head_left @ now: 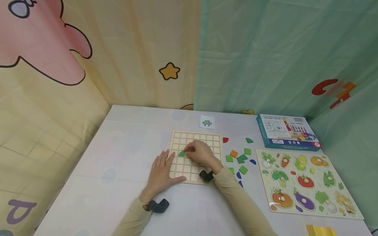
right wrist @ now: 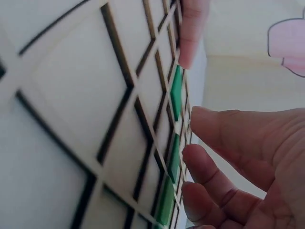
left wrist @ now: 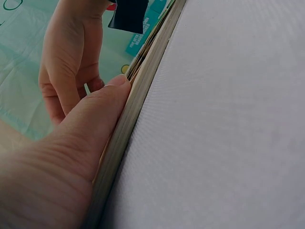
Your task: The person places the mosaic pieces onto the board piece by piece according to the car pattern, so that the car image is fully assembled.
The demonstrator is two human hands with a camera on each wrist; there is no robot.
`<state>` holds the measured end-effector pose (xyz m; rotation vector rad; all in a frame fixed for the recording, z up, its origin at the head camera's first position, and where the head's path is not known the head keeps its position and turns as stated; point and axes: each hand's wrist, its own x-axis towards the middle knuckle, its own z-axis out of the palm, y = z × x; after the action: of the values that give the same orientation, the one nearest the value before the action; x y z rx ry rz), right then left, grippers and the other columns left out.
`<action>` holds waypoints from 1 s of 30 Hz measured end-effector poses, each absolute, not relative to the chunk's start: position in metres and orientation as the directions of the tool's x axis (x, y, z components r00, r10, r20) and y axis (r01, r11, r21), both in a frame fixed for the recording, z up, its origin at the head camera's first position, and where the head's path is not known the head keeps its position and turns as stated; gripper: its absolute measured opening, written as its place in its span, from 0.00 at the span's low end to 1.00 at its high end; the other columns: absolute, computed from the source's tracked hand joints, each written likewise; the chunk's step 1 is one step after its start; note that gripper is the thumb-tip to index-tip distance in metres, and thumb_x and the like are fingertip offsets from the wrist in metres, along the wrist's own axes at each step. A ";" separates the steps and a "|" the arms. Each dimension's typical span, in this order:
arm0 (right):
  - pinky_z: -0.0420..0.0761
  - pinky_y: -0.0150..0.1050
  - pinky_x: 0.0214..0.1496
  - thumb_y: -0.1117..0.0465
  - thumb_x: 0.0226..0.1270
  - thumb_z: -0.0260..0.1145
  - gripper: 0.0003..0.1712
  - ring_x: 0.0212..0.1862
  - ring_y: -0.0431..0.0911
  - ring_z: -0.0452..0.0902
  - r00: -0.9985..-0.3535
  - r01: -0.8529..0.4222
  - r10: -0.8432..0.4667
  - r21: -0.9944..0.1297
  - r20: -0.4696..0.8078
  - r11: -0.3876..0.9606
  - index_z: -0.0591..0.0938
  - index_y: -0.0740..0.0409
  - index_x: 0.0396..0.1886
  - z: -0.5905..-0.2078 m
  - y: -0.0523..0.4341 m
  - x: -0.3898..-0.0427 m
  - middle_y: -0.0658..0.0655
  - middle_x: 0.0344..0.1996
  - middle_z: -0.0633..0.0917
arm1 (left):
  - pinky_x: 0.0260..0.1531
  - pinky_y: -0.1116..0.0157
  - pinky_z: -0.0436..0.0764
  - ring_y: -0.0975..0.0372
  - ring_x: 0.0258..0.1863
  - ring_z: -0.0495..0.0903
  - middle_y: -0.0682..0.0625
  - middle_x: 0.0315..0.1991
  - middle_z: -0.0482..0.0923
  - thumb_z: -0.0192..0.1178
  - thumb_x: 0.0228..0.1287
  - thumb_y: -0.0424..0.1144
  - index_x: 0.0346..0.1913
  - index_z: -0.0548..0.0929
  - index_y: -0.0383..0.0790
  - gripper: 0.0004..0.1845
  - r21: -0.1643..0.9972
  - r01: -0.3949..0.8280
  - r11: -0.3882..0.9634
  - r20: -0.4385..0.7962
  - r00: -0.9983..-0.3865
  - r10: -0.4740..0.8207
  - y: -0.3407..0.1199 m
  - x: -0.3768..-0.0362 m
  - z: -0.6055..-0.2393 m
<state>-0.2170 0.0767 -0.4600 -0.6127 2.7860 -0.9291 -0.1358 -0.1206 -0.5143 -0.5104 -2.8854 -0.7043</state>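
Observation:
A pale wooden grid board (head_left: 180, 168) lies on the table. My left hand (head_left: 160, 170) rests along its left side with fingers spread, the thumb by the near edge; in the left wrist view the thumb (left wrist: 90, 114) lies along the board's side. Over the middle of the board is my right hand (head_left: 200, 152), its fingers loosely bent beside a dark green quarter-circle piece (head_left: 181, 153). The right wrist view shows green pieces (right wrist: 176, 93) set in the grid, with the right fingertips (right wrist: 196, 160) close to them and nothing visible between thumb and fingers.
Loose green squares (head_left: 243, 169), an orange square (head_left: 234, 153), a red quarter circle (head_left: 225, 140) and blue pieces (head_left: 253, 162) lie right of the board. A pattern card (head_left: 207, 122) is behind it. Further right are a box (head_left: 287, 132) and a vegetable puzzle (head_left: 307, 190).

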 end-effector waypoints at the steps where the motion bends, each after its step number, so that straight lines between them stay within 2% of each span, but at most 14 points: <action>1: 0.73 0.36 0.32 0.59 0.61 0.69 0.05 0.29 0.40 0.70 -0.909 -0.335 -0.417 -0.605 0.004 0.723 0.87 0.51 0.37 -0.459 0.081 -0.215 0.44 0.25 0.78 | 0.68 0.50 0.45 0.47 0.72 0.44 0.38 0.73 0.49 0.63 0.45 0.71 0.73 0.57 0.38 0.58 0.423 0.353 0.835 0.201 -0.935 0.293 -0.120 -0.136 -0.514; 9: 0.72 0.36 0.26 0.60 0.61 0.68 0.07 0.26 0.42 0.70 -0.931 -0.317 -0.359 -0.643 0.070 0.697 0.87 0.56 0.38 -0.447 0.126 -0.205 0.46 0.27 0.80 | 0.68 0.50 0.44 0.47 0.72 0.43 0.37 0.72 0.49 0.64 0.45 0.70 0.73 0.56 0.37 0.58 0.430 0.338 0.837 0.180 -0.941 0.287 -0.119 -0.135 -0.513; 16: 0.70 0.38 0.26 0.61 0.62 0.68 0.10 0.27 0.44 0.69 -0.959 -0.262 -0.266 -0.650 0.095 0.713 0.86 0.60 0.40 -0.444 0.175 -0.195 0.51 0.30 0.81 | 0.68 0.51 0.43 0.47 0.72 0.43 0.37 0.73 0.47 0.64 0.45 0.70 0.73 0.55 0.37 0.59 0.430 0.331 0.840 0.165 -0.943 0.288 -0.119 -0.135 -0.511; 25: 0.72 0.38 0.28 0.59 0.61 0.68 0.10 0.32 0.48 0.70 -0.986 -0.144 -0.167 -0.619 0.020 0.772 0.85 0.60 0.39 -0.445 0.219 -0.187 0.53 0.30 0.81 | 0.68 0.50 0.43 0.47 0.72 0.42 0.37 0.73 0.48 0.64 0.45 0.70 0.73 0.56 0.37 0.59 0.427 0.332 0.841 0.169 -0.943 0.287 -0.119 -0.136 -0.513; 30: 0.72 0.38 0.28 0.60 0.59 0.70 0.09 0.30 0.47 0.70 -0.986 -0.102 -0.162 -0.608 -0.044 0.787 0.85 0.60 0.38 -0.451 0.228 -0.186 0.52 0.27 0.80 | 0.68 0.51 0.43 0.48 0.72 0.42 0.37 0.73 0.48 0.64 0.45 0.70 0.73 0.56 0.38 0.59 0.426 0.334 0.841 0.174 -0.942 0.286 -0.119 -0.136 -0.514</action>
<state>-0.1855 0.2282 -0.4509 -0.2135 2.8809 -0.9727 -0.1363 -0.1193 -0.5139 -0.4923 -2.9142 -0.7026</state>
